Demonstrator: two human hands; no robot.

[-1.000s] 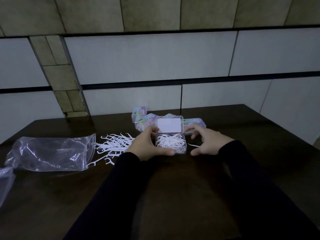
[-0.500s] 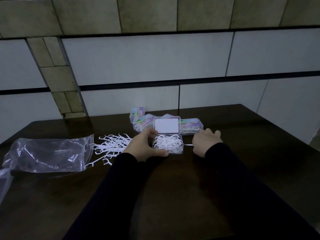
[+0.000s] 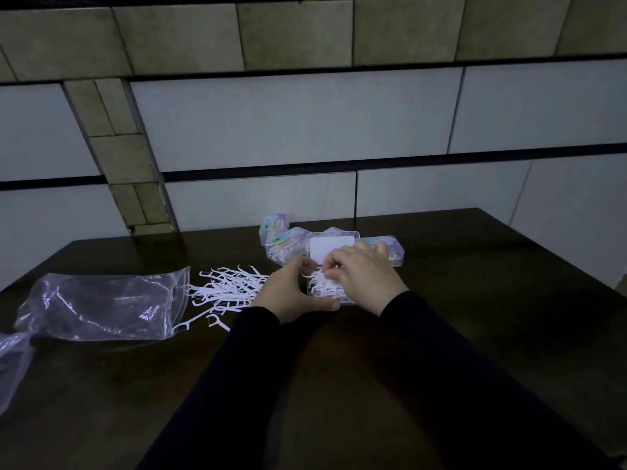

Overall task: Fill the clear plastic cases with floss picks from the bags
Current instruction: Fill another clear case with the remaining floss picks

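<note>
Dark wooden table (image 3: 475,334), bare from 3 to 6 o'clock; my left hand (image 3: 288,293) grips the open clear case (image 3: 334,266) at centre, my right hand (image 3: 364,269) pinching floss picks (image 3: 322,286) into it; loose white picks (image 3: 227,286) and one crinkled bag (image 3: 98,307) at 9 o'clock; four labelled cases (image 3: 285,242) at 12

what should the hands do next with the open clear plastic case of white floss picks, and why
Probably press the picks down flat with the right hand, then swing the lid shut. The open clear plastic case already looks heaped with white floss picks, some poking over its left edge, and its white-labelled lid stands up behind. The left hand already steadies the case.
</note>
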